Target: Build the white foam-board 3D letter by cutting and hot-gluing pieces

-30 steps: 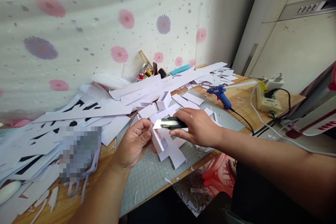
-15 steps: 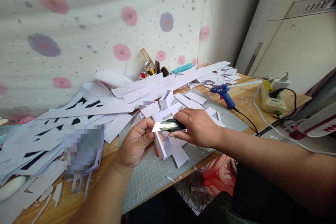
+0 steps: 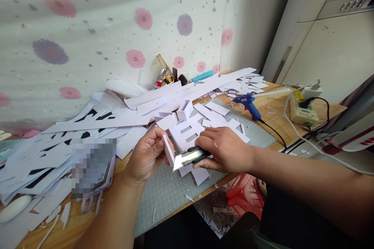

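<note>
Strip (image 3: 168, 150) is pinched in left fingers (image 3: 158, 148); right fingers (image 3: 203, 144) hold cutter (image 3: 187, 157); cutouts (image 3: 177, 137) clutter mat (image 3: 166, 198) near glue gun (image 3: 248, 106).

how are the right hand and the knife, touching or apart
Touching: the head view shows the right hand closed around the utility knife, blade end sticking out.

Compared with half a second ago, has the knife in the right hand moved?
Yes. Against the glue gun, which has stayed in place, the knife is now lower in the view, closer to the mat's front edge.
</note>
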`<state>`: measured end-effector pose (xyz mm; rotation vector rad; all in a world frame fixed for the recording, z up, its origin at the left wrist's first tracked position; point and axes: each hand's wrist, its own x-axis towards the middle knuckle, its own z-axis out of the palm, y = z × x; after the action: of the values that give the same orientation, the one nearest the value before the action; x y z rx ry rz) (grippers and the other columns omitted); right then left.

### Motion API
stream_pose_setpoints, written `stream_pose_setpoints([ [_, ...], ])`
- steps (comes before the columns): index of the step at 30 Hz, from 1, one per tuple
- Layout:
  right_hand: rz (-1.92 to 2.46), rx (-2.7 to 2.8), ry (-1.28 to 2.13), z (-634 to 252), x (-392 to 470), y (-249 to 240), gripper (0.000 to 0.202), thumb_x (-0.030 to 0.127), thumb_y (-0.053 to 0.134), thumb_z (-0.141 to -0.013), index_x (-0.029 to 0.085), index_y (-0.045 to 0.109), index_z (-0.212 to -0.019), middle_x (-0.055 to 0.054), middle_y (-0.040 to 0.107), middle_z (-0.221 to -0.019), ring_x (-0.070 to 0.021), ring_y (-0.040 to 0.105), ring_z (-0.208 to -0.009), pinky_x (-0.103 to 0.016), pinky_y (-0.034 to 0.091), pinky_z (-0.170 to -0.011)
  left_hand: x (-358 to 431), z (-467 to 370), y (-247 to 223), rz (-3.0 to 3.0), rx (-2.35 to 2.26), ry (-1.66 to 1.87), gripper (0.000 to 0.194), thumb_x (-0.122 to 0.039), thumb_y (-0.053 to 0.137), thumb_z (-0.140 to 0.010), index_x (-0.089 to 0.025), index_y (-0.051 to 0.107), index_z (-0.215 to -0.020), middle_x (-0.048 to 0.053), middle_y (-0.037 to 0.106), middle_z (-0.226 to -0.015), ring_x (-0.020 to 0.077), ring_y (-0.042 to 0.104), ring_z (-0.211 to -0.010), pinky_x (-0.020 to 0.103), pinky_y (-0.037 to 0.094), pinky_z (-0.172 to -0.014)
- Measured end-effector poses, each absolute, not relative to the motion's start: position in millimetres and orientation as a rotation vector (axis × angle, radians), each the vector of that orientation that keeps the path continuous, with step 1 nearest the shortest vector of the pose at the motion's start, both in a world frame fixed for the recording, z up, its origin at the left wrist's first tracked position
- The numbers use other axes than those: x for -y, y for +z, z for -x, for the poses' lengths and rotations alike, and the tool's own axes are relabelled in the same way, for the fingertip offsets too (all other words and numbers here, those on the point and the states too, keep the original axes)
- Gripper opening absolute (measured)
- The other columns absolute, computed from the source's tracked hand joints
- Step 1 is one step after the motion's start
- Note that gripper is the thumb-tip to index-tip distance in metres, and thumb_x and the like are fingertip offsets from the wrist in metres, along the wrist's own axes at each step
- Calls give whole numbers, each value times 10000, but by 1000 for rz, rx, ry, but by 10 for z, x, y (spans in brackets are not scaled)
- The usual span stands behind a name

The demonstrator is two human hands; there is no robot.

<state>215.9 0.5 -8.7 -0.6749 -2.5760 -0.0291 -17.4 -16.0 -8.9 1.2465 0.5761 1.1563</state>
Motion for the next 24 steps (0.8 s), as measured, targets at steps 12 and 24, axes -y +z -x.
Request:
stream_pose_setpoints([
  [12,901,2529,-59,-2078,-55,-12,558,674,316,-905,170,546,-843,-45,601,-730,-168,509,-644,-291,229,-546,222,111,-73,-1262,-559,997,159,-318,654,-835,-173,592,-813,15,694,-602,101,601,-470,164,452,-462],
  [24,860,2498,-100,-2064,-30,-38,598,669,251,-923,162,557,-840,-53,600,-728,-161,496,-642,-294,216,-546,191,145,-68,-1268,-552,1061,160,-302,659,-831,-162,588,-802,-1,661,-585,106,586,-460,182,447,-447],
])
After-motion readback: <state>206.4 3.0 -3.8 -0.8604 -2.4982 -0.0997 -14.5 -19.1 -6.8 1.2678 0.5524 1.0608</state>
